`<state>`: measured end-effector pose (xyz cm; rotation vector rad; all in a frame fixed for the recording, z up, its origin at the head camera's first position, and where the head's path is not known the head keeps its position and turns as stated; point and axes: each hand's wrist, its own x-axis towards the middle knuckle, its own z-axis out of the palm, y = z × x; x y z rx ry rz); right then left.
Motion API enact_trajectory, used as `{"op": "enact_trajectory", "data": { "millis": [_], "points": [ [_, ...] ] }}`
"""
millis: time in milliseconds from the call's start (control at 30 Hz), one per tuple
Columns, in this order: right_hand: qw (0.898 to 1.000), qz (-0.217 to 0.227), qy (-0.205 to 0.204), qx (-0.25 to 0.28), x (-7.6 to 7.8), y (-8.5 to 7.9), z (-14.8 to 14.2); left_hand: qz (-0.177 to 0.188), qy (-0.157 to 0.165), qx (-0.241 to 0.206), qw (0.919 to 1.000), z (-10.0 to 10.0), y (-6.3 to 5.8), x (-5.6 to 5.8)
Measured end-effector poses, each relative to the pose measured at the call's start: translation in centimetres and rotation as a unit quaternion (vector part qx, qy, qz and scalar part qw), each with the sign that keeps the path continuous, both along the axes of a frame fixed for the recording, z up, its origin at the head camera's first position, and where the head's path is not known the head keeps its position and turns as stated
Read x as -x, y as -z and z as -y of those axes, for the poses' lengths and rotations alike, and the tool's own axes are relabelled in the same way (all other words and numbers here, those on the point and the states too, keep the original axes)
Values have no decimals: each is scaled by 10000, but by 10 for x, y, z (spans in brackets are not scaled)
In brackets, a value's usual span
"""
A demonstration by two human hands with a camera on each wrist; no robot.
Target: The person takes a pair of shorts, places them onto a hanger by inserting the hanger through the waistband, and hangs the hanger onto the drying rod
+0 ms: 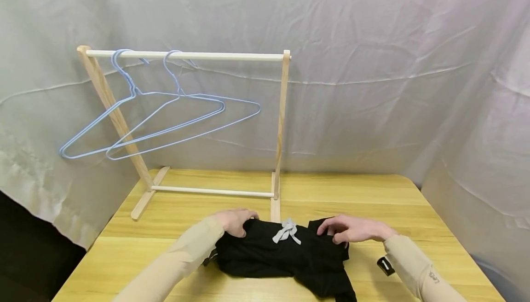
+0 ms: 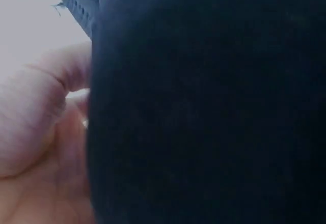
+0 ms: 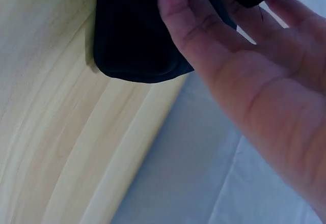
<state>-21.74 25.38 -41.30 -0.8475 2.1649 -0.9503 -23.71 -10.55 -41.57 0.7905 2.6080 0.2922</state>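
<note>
A black garment [image 1: 265, 251] with a light grey tied bow [image 1: 287, 231] is bunched over the near part of the table. My left hand [image 1: 237, 221] grips its upper left edge; in the left wrist view the dark cloth [image 2: 204, 107] covers much of the frame and hides the fingertips. At the upper right of the garment my right hand [image 1: 356, 228] pinches a fold between thumb and fingers. The right wrist view shows black cloth [image 3: 137, 35] between and beside those fingers. One narrow part of the garment trails toward the table's front edge.
Behind the garment stands a wooden rack [image 1: 283, 122] with a white top rail [image 1: 232, 56]. Light blue wire hangers [image 1: 182, 94] hang on its left half. The wooden table [image 1: 352, 196] is backed by grey curtains [image 1: 372, 85]. A small black tag-like piece [image 1: 385, 266] shows beside the right forearm.
</note>
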Motion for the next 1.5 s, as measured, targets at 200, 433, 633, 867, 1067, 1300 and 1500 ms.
{"op": "enact_trajectory", "data": {
  "millis": [200, 433, 633, 867, 1067, 1300, 1500],
  "points": [
    [9985, 176, -510, -68, 1, -4, -3, -259, -232, -413, 9985, 7, 0, -2],
    [9982, -122, -553, -189, 5, -19, -2, -491, -227, -926, 9942, 21, -13, -3],
    [9947, -997, -209, 157, 13, -47, -8, -857, -391, -1437, 9851, 38, -35, 2],
    [9780, -1729, 53, 1168, 20, -86, -17, -1063, -741, -2298, 9646, 51, -67, 6],
    [9790, -1403, -307, 1450, 14, -122, -25, -360, -1374, -3176, 9375, 57, -94, 4],
    [9768, -2057, 395, 439, 12, -163, -28, -892, -1517, -3292, 9277, 66, -123, 3],
    [8936, -4245, 1390, 451, 10, -189, -14, -2351, -1113, -3773, 8888, 63, -151, 1]
  ]
}}
